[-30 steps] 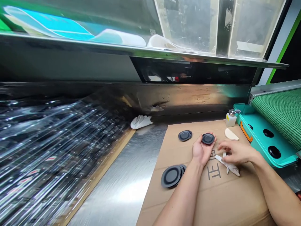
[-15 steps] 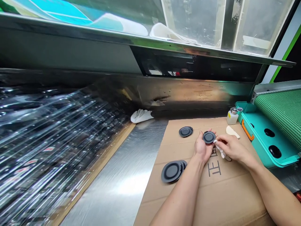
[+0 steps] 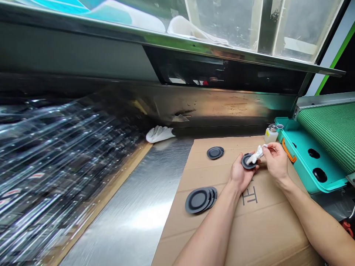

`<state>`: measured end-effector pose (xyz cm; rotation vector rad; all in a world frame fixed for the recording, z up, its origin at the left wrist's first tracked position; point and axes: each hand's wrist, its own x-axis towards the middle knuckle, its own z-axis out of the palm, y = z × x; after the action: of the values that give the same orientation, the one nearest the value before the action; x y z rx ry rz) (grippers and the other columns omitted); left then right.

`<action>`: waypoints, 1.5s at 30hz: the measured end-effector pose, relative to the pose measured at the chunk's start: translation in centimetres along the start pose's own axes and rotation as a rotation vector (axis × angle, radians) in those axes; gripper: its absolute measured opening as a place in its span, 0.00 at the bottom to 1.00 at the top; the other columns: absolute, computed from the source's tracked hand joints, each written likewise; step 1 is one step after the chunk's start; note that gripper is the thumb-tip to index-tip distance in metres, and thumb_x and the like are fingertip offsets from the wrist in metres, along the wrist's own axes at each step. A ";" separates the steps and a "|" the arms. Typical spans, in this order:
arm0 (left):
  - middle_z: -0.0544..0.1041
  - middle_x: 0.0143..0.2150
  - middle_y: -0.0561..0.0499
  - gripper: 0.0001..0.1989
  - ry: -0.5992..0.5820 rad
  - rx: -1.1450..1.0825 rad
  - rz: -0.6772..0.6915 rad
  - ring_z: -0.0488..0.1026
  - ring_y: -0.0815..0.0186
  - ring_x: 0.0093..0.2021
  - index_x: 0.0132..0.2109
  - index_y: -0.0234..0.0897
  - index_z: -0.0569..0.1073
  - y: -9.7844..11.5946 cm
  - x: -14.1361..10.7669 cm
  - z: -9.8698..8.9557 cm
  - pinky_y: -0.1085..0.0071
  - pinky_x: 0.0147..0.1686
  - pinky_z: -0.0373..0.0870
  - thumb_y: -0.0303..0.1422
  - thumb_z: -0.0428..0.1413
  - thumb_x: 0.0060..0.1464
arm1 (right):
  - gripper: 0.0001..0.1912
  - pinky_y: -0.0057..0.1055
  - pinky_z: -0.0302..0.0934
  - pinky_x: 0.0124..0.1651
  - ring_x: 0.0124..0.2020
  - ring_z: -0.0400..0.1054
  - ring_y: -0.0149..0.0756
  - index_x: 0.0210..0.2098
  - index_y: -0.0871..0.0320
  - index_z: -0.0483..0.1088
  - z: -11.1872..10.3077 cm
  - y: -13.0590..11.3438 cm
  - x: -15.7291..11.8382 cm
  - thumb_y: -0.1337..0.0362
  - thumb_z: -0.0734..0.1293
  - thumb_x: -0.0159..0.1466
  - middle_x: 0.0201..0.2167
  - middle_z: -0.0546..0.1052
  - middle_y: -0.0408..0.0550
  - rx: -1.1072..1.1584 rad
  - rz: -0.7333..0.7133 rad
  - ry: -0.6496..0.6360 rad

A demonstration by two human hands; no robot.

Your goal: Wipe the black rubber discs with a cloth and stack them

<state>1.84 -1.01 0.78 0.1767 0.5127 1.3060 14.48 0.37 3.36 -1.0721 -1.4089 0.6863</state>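
Note:
My left hand (image 3: 240, 174) is closed around the edge of a round dark grey disc (image 3: 245, 162), holding it face up above the cardboard. My right hand (image 3: 277, 159) pinches a white cloth (image 3: 257, 154), whose lower end lies over the disc's face. To the left, a fanned stack of similar grey discs (image 3: 197, 200) rests on the cardboard. Farther back sits a smaller pile of discs (image 3: 214, 152). What the pieces are for cannot be made out.
The flat cardboard sheet (image 3: 177, 225) lies on a metal table (image 3: 133, 218). Behind my right hand stands a white pump bottle (image 3: 271, 134). A teal bin (image 3: 328, 184) with dark round pieces is at right, beneath a green conveyor belt (image 3: 330, 122). A white glove (image 3: 159, 134) and stacked clear plastic trays (image 3: 61, 166) are at left.
My right hand has risen and brought the white cloth from beside the disc onto its face. A pale pad at right is now hidden behind this hand. The view has shifted slightly.

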 end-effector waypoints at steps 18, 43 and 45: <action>0.79 0.36 0.40 0.22 0.026 -0.040 0.014 0.79 0.58 0.42 0.41 0.30 0.77 0.4 -0.2 0.5 0.60 0.49 0.74 0.38 0.41 0.67 | 0.13 0.35 0.63 0.47 0.42 0.66 0.39 0.49 0.54 0.75 0.3 0.4 -1.7 0.64 0.61 0.70 0.38 0.74 0.50 -0.536 -0.422 -0.453; 0.80 0.45 0.37 0.20 0.017 -0.048 -0.073 0.77 0.54 0.50 0.48 0.29 0.76 -0.1 0.0 -0.2 0.56 0.56 0.72 0.38 0.43 0.67 | 0.12 0.35 0.63 0.47 0.42 0.65 0.41 0.43 0.56 0.77 1.6 1.3 -1.8 0.70 0.63 0.64 0.38 0.73 0.50 -0.693 -0.411 -0.521; 0.80 0.43 0.38 0.19 -0.014 -0.068 -0.072 0.78 0.56 0.49 0.47 0.29 0.75 -0.2 0.1 -0.2 0.57 0.55 0.73 0.36 0.43 0.68 | 0.12 0.36 0.62 0.47 0.43 0.66 0.42 0.42 0.57 0.76 1.2 1.5 -1.2 0.70 0.62 0.64 0.38 0.74 0.52 -0.761 -0.358 -0.416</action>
<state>1.91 -1.00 0.53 0.1099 0.4579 1.2490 13.52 0.10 1.30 -1.2330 -2.2563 0.0868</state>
